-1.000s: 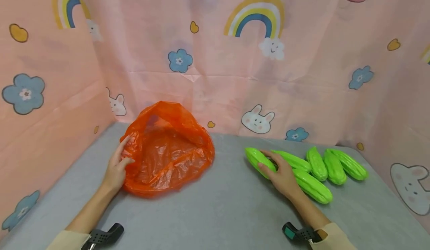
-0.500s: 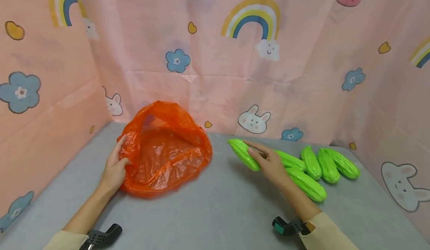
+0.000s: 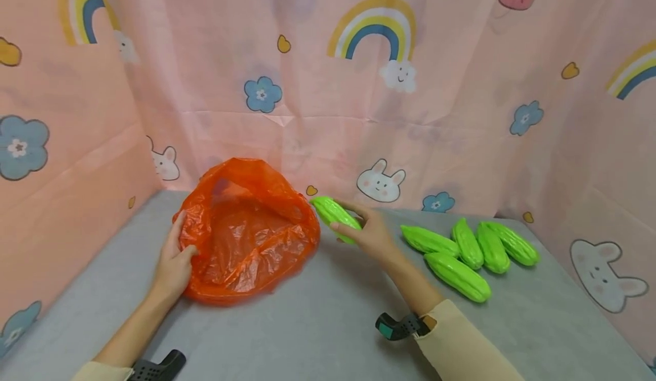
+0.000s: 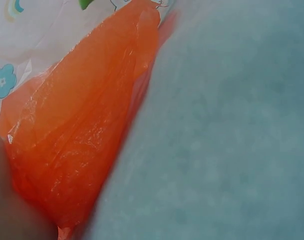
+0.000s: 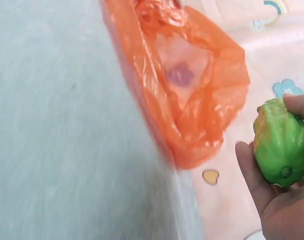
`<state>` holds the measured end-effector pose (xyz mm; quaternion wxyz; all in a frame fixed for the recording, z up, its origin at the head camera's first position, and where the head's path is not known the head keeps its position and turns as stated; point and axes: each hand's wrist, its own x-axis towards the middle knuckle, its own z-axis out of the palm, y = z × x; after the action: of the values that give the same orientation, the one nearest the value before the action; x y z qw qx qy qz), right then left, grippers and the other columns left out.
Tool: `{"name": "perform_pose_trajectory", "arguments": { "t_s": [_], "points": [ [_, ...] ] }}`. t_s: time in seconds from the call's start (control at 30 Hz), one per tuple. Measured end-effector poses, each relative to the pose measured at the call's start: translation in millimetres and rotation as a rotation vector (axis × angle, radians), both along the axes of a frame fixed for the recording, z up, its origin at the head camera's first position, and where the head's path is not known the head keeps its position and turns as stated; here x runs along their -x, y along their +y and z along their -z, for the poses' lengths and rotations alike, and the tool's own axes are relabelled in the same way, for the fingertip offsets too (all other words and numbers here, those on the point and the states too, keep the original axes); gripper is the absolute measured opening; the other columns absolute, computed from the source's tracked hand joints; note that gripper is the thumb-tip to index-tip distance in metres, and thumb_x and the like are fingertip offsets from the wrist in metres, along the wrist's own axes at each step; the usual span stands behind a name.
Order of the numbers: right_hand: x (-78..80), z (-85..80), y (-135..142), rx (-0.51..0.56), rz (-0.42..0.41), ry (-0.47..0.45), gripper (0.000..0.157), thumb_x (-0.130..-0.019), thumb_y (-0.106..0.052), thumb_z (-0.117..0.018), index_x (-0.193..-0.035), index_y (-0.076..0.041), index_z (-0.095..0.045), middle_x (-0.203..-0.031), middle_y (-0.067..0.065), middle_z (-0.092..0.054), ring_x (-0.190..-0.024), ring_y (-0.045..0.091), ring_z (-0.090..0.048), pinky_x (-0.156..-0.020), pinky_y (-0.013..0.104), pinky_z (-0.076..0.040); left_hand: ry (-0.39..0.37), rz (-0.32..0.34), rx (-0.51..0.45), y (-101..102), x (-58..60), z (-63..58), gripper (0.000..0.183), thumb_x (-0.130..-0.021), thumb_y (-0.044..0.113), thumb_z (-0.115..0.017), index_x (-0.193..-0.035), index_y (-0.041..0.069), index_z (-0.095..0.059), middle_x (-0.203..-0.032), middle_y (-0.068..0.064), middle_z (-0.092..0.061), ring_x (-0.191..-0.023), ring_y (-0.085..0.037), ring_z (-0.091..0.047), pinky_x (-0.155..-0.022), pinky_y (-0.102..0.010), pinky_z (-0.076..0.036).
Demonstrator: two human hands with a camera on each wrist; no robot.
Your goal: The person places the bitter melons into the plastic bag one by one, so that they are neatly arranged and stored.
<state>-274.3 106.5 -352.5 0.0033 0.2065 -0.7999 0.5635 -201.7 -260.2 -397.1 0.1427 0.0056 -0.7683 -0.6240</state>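
Note:
A translucent orange plastic bag stands on the left of the table with its wide mouth facing me. My left hand holds the bag's left edge, thumb on the near side; its other fingers are partly hidden by the plastic. In the left wrist view the bag wall rises beside the hand. My right hand grips a bright green, ridged bitter melon between thumb and fingers, raised above the table. The melon's tip overlaps the right rim of the bag. The right wrist view shows the melon end-on, apart from the bag.
Several more bitter melons lie grouped on the right side of the grey table. A pink cloth printed with rainbows, flowers and rabbits hangs around the back and sides.
My right hand has lifted the bitter melon off the group and carried it left to the bag's right edge. The left hand keeps its hold on the bag. The head view has turned slightly right.

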Motion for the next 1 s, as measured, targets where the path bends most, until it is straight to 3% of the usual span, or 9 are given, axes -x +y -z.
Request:
{"name": "perform_pose_trajectory", "arguments": {
  "t_s": [0.13, 0.3, 0.4, 0.6, 0.83, 1.0],
  "points": [
    [5.0, 0.7, -14.3, 0.037, -0.046, -0.002, 0.054, -0.093, -0.016, -0.072, -0.145, -0.014, -0.056, -0.137, 0.015, -0.059, -0.101, 0.025, -0.065, -0.078, 0.038, -0.063, 0.001, -0.028, 0.004, 1.3, -2.0, 1.7, 0.085, -0.091, -0.012, -0.036, -0.164, 0.016, -0.004, -0.172, -0.004, -0.004, -0.153, -0.026, -0.015, -0.098, 0.003, -0.026],
    [9.2, 1.4, -30.6, 0.057, -0.054, 0.025, 0.051, -0.093, -0.015, -0.072, -0.143, -0.014, -0.058, -0.139, 0.014, -0.06, -0.1, 0.023, -0.064, -0.079, 0.033, -0.061, 0.015, -0.032, -0.014, 2.0, -2.0, 4.2, 0.084, -0.091, -0.013, -0.036, -0.164, 0.014, -0.005, -0.172, -0.003, -0.004, -0.156, -0.024, -0.009, -0.102, 0.003, -0.022],
    [10.9, 0.3, -38.6, 0.064, -0.04, 0.024, 0.051, -0.093, -0.016, -0.071, -0.143, -0.015, -0.059, -0.142, 0.013, -0.059, -0.102, 0.024, -0.065, -0.078, 0.026, -0.058, 0.011, -0.018, -0.041, 3.8, -1.4, 5.1, 0.084, -0.091, -0.013, -0.036, -0.164, 0.015, -0.005, -0.172, -0.003, -0.003, -0.155, -0.023, -0.011, -0.102, 0.002, -0.026],
    [16.9, -5.1, -54.4, 0.091, -0.017, 0.033, 0.05, -0.094, -0.016, -0.07, -0.143, -0.014, -0.058, -0.146, 0.011, -0.057, -0.112, 0.027, -0.063, -0.081, 0.025, -0.057, 0.029, -0.021, -0.076, 6.4, -1.2, 6.7, 0.077, -0.094, -0.009, -0.033, -0.164, 0.015, -0.012, -0.172, -0.004, -0.007, -0.155, -0.02, -0.013, -0.104, 0.001, -0.026],
    [20.8, -7.2, -79.2, 0.125, -0.063, 0.067, 0.047, -0.092, -0.012, -0.07, -0.138, -0.011, -0.061, -0.13, 0.015, -0.063, -0.102, 0.027, -0.065, -0.075, 0.026, -0.057, 0.098, -0.053, -0.061, 1.3, -1.1, 8.5, 0.069, -0.096, -0.007, -0.032, -0.162, 0.011, -0.022, -0.17, -0.012, -0.019, -0.152, -0.015, -0.022, -0.106, 0.0, -0.027],
    [23.6, 1.6, -84.6, 0.167, -0.036, 0.049, 0.044, -0.093, -0.011, -0.069, -0.136, -0.009, -0.063, -0.128, 0.016, -0.062, -0.101, 0.022, -0.061, -0.077, 0.024, -0.054, 0.119, -0.039, -0.041, -0.9, 0.6, 7.7, 0.068, -0.097, -0.007, -0.032, -0.162, 0.012, -0.023, -0.169, -0.013, -0.02, -0.152, -0.018, -0.023, -0.105, 0.0, -0.027]
  ]
}}
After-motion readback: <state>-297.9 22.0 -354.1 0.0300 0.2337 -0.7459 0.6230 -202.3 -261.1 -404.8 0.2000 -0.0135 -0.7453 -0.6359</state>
